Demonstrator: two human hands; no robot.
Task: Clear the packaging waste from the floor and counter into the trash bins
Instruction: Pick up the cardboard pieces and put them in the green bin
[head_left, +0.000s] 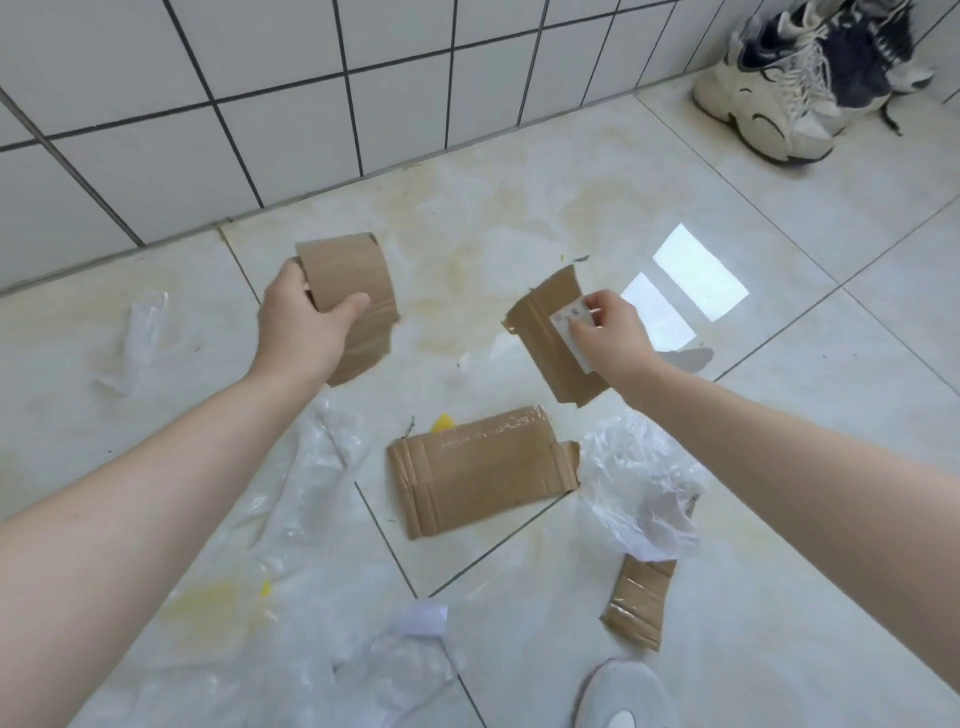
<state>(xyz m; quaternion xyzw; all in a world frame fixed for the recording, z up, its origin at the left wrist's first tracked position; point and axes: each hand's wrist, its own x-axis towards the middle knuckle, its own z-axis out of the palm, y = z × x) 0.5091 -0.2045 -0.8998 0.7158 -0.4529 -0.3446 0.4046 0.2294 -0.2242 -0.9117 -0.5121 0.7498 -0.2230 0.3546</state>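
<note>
Down by my foot (618, 696), clear plastic film (332, 613) is spreading across the floor (779, 389) under my left forearm, and a narrow cardboard strip (640, 603) is lying below my right forearm, half under a crumpled plastic bag (641, 488). Between my two arms, nearer me than either hand, the big flat cardboard piece (480, 470) is waiting, its long axis running left to right; it is sitting slightly closer to my right hand (608, 332), I judge, though both hands are already full. My right hand is pinching a torn cardboard flap (550, 332) with a white label. My left hand (306, 327) is gripping a curled cardboard piece (353, 291), thumb over its front. Beyond both hands the tiled wall (208, 104) is rising, with sneakers (800, 78) far off to my right.
</note>
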